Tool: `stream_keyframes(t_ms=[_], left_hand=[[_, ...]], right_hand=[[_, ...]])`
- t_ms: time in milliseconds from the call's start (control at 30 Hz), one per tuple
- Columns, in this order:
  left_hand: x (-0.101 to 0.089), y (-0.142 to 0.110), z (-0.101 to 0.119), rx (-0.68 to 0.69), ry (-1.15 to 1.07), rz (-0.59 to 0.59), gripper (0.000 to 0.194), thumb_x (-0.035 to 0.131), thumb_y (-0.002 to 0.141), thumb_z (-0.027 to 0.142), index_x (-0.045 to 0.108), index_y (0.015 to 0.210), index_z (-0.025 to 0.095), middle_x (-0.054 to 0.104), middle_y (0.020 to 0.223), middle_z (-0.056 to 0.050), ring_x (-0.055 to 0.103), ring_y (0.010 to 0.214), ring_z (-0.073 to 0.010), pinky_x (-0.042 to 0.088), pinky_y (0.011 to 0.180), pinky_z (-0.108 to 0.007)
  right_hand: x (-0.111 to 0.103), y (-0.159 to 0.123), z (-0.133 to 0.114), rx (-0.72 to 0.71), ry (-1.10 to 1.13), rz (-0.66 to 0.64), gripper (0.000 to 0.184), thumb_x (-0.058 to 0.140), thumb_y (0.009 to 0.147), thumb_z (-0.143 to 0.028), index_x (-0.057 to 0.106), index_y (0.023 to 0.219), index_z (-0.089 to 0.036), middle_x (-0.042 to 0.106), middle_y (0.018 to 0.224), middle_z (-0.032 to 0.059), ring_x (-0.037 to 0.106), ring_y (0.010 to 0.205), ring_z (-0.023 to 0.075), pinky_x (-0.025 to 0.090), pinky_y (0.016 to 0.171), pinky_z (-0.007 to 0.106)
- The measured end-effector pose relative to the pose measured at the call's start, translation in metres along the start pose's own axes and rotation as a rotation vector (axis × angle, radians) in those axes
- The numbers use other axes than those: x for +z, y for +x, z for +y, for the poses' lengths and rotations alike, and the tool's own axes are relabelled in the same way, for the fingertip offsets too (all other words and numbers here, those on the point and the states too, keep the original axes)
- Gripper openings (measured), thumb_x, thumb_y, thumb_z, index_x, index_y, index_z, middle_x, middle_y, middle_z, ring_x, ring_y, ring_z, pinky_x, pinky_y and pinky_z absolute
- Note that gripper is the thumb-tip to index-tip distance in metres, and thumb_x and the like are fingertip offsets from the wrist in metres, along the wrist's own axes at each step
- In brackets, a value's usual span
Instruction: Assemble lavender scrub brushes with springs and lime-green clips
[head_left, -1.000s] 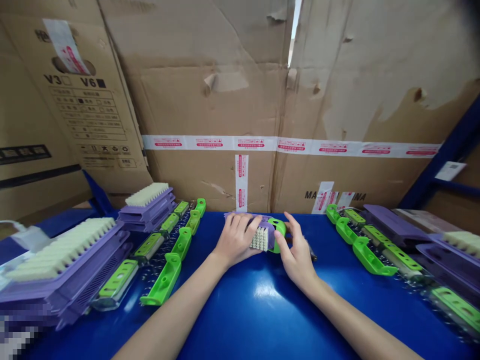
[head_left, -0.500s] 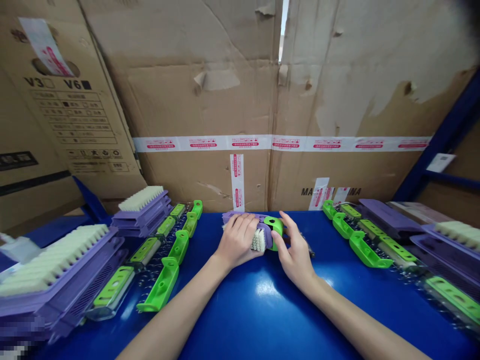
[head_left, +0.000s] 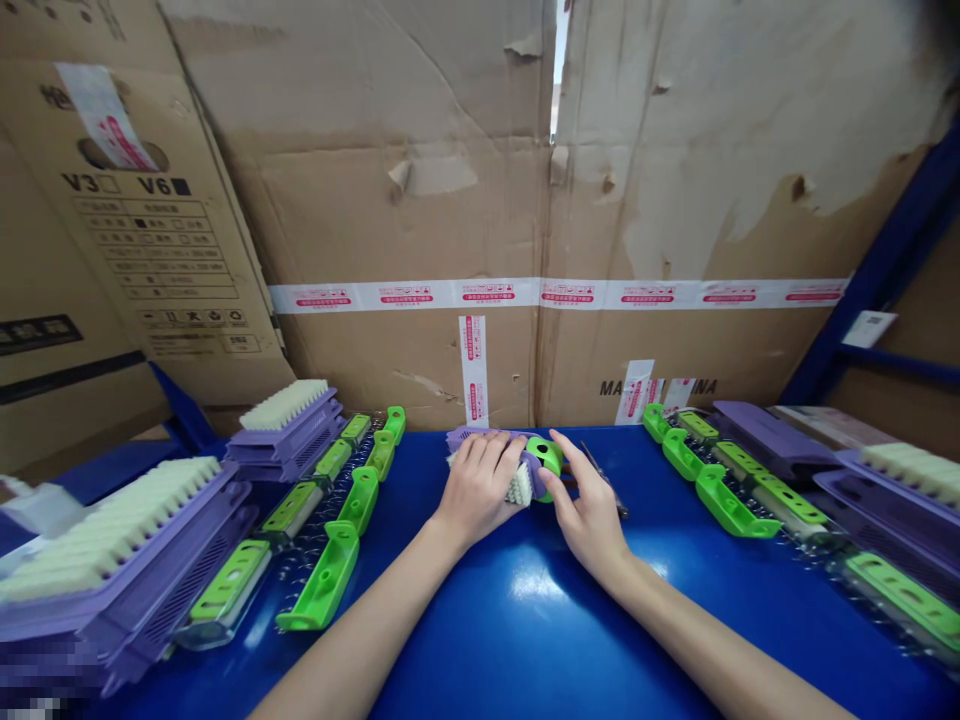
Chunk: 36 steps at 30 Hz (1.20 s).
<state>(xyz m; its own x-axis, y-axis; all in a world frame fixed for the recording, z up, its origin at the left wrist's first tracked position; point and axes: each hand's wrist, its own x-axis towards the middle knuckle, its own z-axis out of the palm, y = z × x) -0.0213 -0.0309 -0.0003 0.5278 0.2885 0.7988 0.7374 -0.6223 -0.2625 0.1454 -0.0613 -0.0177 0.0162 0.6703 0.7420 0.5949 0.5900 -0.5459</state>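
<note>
My left hand (head_left: 480,482) is wrapped over a purple brush body (head_left: 463,436) with pale bristles (head_left: 519,486); its fingers cover much of the top. A bright green cap (head_left: 547,455) with a dark round hole sits at the brush's right end. My right hand (head_left: 592,505) has its thumb and forefinger closed about this cap from the right. Its other fingers are partly hidden behind. Just beyond the right hand lies a thin dark rod-like item (head_left: 611,480), partly covered.
At left stand stacked purple brush plates (head_left: 142,560), beside green-topped clear pieces (head_left: 232,580) and green curved parts (head_left: 330,585). Similar green parts (head_left: 731,505) and purple shells (head_left: 772,440) line the right. Cardboard (head_left: 390,220) walls the back of the blue table (head_left: 510,640).
The green cap has tilted slightly at the brush's end, and my right fingers have shifted a little with it. My left hand keeps its hold. The camera view has shifted slightly.
</note>
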Motion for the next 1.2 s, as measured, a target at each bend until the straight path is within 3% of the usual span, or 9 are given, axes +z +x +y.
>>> stream_keyframes(t_ms=[367,567,800,1033,1200], left_hand=[[-0.0004,-0.0013,-0.0002,0.024,-0.042,0.016,0.048,0.057,0.075,0.031,0.048,0.118,0.010,0.061,0.110,-0.015,0.055,0.103,-0.0277,0.044,0.089,-0.041],[0.0031,-0.0030,-0.0010,0.091,-0.016,-0.001,0.047,0.054,0.079,0.031,0.048,0.122,0.013,0.060,0.106,-0.015,0.056,0.095,-0.0270,0.046,0.081,-0.041],[0.0037,-0.0015,-0.0001,0.044,-0.093,0.006,0.043,0.054,0.080,0.028,0.049,0.118,0.009,0.058,0.106,-0.017,0.054,0.099,-0.0274,0.048,0.085,-0.042],[0.0074,-0.0003,-0.0038,0.042,-0.114,-0.091,0.045,0.050,0.083,0.026,0.044,0.124,0.010,0.054,0.117,-0.021,0.053,0.106,-0.0297,0.047,0.088,-0.045],[0.0064,-0.0023,-0.0040,0.043,-0.108,-0.071,0.048,0.052,0.081,0.026,0.042,0.126,0.009,0.055,0.116,-0.020,0.053,0.109,-0.0297,0.045,0.092,-0.045]], right_hand=[[-0.0014,-0.0009,-0.0029,-0.011,0.006,0.012,0.041,0.047,0.090,-0.032,0.049,0.129,-0.019,0.059,0.123,0.0097,0.057,0.112,0.0213,0.047,0.094,0.037],[-0.0030,-0.0005,-0.0045,-0.012,-0.033,-0.081,0.047,0.044,0.092,-0.033,0.040,0.137,-0.020,0.053,0.131,0.0091,0.053,0.117,0.0212,0.046,0.097,0.037],[0.0000,-0.0013,-0.0046,-0.013,-0.063,-0.205,0.053,0.041,0.092,-0.032,0.031,0.141,-0.015,0.047,0.135,0.0140,0.047,0.124,0.0242,0.044,0.099,0.041],[0.0009,-0.0013,-0.0010,0.051,0.005,-0.147,0.054,0.043,0.091,-0.033,0.030,0.141,-0.016,0.048,0.135,0.0128,0.050,0.120,0.0233,0.045,0.098,0.041],[0.0001,-0.0021,-0.0023,0.052,0.019,-0.130,0.054,0.045,0.090,-0.034,0.032,0.140,-0.019,0.049,0.134,0.0118,0.051,0.119,0.0241,0.044,0.098,0.043]])
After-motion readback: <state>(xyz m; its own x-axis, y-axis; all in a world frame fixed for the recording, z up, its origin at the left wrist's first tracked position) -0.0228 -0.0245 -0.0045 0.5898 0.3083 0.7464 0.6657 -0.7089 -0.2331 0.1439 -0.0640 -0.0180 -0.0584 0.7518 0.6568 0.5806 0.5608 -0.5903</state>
